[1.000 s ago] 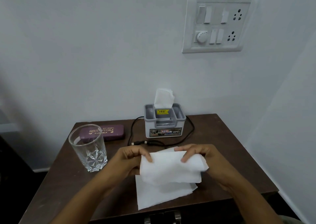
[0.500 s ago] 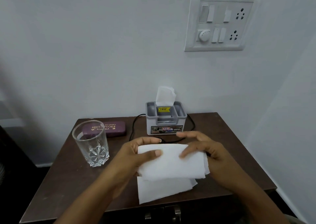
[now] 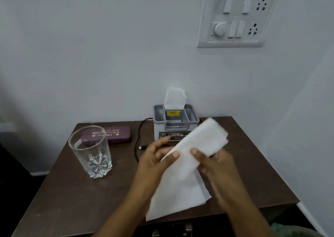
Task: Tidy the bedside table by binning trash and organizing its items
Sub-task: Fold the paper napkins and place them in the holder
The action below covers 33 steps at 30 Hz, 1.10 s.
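Observation:
A folded white tissue [image 3: 198, 144] is lifted above the brown bedside table [image 3: 72, 200], tilted up to the right. My left hand [image 3: 155, 157] pinches its lower left edge with the thumb on top. My right hand [image 3: 215, 162] pinches its lower right side, thumb on top too. A second white tissue [image 3: 177, 197] lies flat on the table under them, reaching the front edge. Behind stands a grey tissue holder [image 3: 191, 117] with a tissue sticking up from it.
An empty cut glass [image 3: 91, 151] stands at the left. Behind it lies a purple spectacle case [image 3: 115, 133]. A black cable [image 3: 139, 144] loops beside the holder. A switch panel [image 3: 233, 16] is on the wall above. A wall runs close along the table's right side.
The folded tissue has been lifted and turned so its right end points up toward the holder. Both hands shifted their hold to its lower edge.

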### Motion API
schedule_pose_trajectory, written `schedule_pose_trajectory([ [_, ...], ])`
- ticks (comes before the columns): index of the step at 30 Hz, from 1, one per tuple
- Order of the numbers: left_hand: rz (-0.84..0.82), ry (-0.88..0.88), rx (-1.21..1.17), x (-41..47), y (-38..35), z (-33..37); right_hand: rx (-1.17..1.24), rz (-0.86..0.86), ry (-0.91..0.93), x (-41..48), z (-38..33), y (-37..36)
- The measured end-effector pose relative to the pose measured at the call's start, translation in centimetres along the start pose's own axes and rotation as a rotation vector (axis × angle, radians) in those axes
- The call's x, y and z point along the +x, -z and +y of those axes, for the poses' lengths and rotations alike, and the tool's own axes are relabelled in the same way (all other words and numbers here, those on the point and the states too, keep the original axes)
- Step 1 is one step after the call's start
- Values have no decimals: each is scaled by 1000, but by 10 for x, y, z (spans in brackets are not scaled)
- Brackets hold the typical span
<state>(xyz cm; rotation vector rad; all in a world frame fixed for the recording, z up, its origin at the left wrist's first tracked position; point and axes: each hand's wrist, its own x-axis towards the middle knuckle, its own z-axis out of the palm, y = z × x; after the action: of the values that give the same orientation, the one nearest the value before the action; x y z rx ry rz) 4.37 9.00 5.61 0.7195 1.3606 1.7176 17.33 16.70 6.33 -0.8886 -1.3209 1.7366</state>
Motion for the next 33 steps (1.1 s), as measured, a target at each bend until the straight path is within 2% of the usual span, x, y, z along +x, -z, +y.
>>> schedule_pose_trajectory([
  [2,-106,-91,123,30,5,19,-280,30,184,23,-25,2],
  [4,-142,-213,317,62,5,39,-526,0,358,53,-50,-2],
  [6,-120,-326,464,93,3,57,-690,-32,469,84,-67,-12],
  [9,-64,-384,514,132,2,68,-804,-93,557,122,-79,-30],
  [13,48,-364,551,159,6,54,-869,-158,530,152,-73,-37],
  [19,69,-285,474,166,14,32,-1027,-223,405,166,-43,-26],
  [25,54,-364,520,165,11,35,-1080,-209,448,166,-34,-27],
  [33,121,-381,760,168,20,29,-1284,-205,505,164,-25,-34],
])
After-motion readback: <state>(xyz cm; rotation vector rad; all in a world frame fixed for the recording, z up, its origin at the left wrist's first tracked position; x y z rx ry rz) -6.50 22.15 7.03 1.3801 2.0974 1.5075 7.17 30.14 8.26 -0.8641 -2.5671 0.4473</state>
